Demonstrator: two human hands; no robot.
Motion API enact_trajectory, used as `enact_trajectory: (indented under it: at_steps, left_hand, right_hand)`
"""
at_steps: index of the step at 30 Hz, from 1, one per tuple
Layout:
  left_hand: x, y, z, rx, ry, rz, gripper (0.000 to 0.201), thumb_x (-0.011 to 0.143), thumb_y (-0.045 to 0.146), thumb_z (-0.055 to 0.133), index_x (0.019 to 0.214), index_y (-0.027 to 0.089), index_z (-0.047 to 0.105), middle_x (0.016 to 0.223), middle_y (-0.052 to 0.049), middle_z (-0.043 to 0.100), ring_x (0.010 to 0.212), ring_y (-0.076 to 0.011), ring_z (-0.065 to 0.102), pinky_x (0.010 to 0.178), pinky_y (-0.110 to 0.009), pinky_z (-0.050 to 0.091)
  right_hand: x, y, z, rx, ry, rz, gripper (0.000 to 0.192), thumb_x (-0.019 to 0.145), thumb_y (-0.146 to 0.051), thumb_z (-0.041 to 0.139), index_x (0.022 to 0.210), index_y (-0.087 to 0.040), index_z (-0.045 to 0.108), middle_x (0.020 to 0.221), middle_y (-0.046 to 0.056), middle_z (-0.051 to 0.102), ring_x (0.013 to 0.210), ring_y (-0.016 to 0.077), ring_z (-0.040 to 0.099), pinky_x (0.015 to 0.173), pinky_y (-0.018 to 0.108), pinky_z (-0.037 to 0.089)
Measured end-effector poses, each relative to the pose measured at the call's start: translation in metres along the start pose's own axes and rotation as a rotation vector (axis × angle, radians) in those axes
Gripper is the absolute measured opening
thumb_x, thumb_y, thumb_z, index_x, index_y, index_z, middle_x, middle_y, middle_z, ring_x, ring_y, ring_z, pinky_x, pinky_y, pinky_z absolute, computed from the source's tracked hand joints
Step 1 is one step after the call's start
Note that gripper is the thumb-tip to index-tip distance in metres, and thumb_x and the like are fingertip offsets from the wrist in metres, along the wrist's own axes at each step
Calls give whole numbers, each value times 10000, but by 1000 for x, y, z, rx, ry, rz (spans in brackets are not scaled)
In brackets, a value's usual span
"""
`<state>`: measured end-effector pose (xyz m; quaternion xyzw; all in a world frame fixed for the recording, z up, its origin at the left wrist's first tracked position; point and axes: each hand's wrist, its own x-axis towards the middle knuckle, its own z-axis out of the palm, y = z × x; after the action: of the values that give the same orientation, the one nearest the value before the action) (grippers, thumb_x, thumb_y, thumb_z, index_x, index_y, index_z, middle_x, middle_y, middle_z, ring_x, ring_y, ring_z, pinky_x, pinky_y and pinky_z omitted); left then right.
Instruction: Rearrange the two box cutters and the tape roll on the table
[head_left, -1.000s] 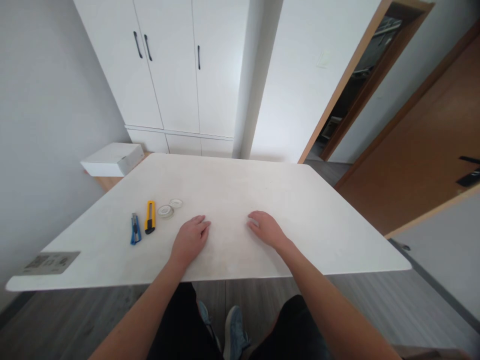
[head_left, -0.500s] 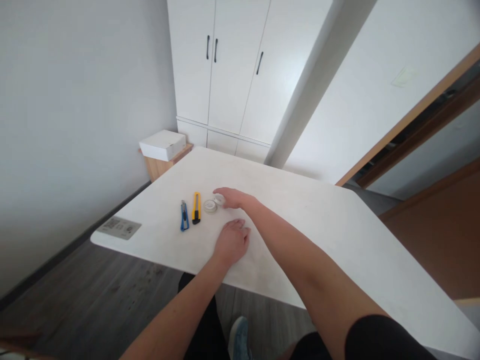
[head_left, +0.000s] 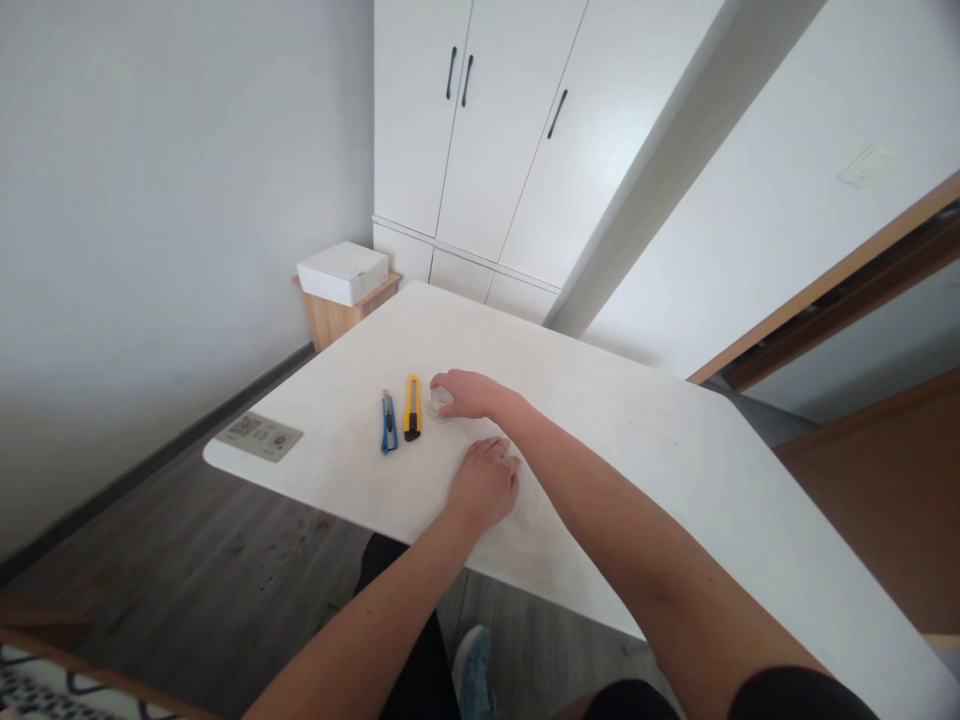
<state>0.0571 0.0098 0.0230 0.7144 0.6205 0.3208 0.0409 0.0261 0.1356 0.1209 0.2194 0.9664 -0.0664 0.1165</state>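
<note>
My right hand [head_left: 466,393] reaches across the table with its fingers closed around a roll of clear tape [head_left: 441,397], partly hidden by the hand. In the earlier frame two such rolls show; now they overlap, and I cannot tell exactly how one sits on the other. Just left of the rolls lies a yellow utility knife [head_left: 412,408] with a black end. Beside that is a blue utility knife [head_left: 388,422], roughly parallel to it. My left hand [head_left: 486,485] rests palm down nearer the front edge, fingers slightly bent and apart, holding nothing.
The white table [head_left: 600,480] has a grey printed label [head_left: 259,436] at its left corner. Behind it, a white box [head_left: 343,272] sits on a small wooden cabinet [head_left: 334,320]. A tall white wardrobe [head_left: 510,130] stands at the back.
My right hand has brought its tape roll left and down onto the other roll. The whole view has shifted slightly; my left hand and both knives keep their places on the table.
</note>
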Motion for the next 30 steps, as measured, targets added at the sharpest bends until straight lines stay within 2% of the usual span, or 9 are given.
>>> enact_trajectory:
  at_steps: [9, 15, 21, 30]
  left_hand:
    - [1, -1, 1, -21, 5, -5, 178, 866, 181, 527, 885, 169, 704, 1025, -125, 694, 1079, -265, 603, 1018, -461, 426]
    - [1, 0, -1, -26, 16, -9, 169, 861, 184, 540, 890, 174, 706, 1019, -118, 696, 1083, -264, 602, 1011, -456, 431]
    - [1, 0, -3, -17, -10, 7, 165, 870, 193, 546, 889, 165, 708, 1053, -122, 689, 1109, -255, 589, 1037, -441, 415]
    - [1, -2, 1, 4, 8, 1, 173, 871, 199, 538, 869, 157, 706, 976, -127, 701, 1062, -274, 607, 983, -445, 446]
  right_hand:
    - [3, -10, 3, -85, -51, -14, 547, 838, -360, 648, 1362, -287, 506, 1268, 103, 603, 1075, 278, 624, 765, 314, 490]
    - [8, -14, -2, -159, -108, -48, 482, 834, -342, 680, 1301, -295, 572, 1227, 93, 627, 1062, 266, 630, 758, 298, 483]
    - [-1, -14, -8, -206, -92, -5, 406, 845, -316, 647, 1247, -279, 597, 1174, 89, 659, 1031, 263, 639, 758, 309, 480]
    - [-1, -14, 5, -171, -57, -32, 438, 843, -331, 639, 1273, -284, 565, 1187, 99, 639, 1003, 268, 647, 705, 303, 481]
